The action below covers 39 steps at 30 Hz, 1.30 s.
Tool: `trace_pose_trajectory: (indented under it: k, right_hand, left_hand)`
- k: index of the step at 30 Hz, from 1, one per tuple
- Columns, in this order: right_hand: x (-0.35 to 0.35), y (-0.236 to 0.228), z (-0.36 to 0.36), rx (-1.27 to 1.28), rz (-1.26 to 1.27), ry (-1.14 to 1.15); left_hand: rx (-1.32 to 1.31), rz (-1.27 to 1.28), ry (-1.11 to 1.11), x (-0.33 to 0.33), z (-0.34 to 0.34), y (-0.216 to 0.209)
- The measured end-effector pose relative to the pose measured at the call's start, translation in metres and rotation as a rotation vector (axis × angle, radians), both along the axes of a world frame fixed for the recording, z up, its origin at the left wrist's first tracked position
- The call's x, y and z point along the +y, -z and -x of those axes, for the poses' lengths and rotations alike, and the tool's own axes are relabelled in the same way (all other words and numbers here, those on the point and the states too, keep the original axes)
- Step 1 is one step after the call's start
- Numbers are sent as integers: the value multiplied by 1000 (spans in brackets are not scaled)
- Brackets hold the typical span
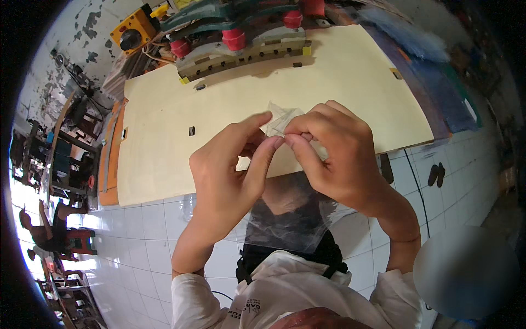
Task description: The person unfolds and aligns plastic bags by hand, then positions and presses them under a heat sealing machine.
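Presently, my right hand (pixel 342 148) pinches crumpled clear plastic film (pixel 281 117) — thumb to forefinger; left hand (pixel 227 164) loosely curled alongside, its hold I cannot tell. Film over cream board (pixel 159 148), green machine (pixel 213 17) at 11 o'clock.

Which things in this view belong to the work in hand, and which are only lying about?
Likely in the job:
clear plastic between the left hand and right hand
cream board beneath them

Apparently not involved:
dark slippers on the tiled floor
yellow control box
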State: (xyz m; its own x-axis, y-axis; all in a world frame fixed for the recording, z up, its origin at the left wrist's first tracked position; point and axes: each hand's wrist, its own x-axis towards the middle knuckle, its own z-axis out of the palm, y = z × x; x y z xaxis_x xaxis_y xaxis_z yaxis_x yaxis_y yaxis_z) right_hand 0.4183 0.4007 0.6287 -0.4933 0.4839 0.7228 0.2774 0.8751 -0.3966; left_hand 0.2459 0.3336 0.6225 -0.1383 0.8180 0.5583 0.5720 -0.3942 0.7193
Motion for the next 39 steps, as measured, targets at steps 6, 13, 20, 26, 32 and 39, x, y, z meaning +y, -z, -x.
trace_pose_trajectory:
  k: [6, 13, 20, 26, 32, 39]
  right_hand:
    - [2, 1, 2, 23, 54, -29]
    - [4, 3, 1, 19, 12, -44]
    - [7, 10, 0, 12, 23, -66]
    - [10, 0, -9, -5, 76, -98]
    - [43, -23, -14, -43, 11, -306]
    - [53, -35, -9, -185, 202, -464]
  left_hand:
    - [102, -35, 0, 0, 5, 0]
    - [175, -85, 7, 2, 4, -4]
    - [45, -5, 76, 8, 3, -1]
    - [-102, 92, 151, 12, 4, 3]
    - [-97, 72, 203, 6, 3, -5]
    - [-47, 8, 269, 1, 10, -9]
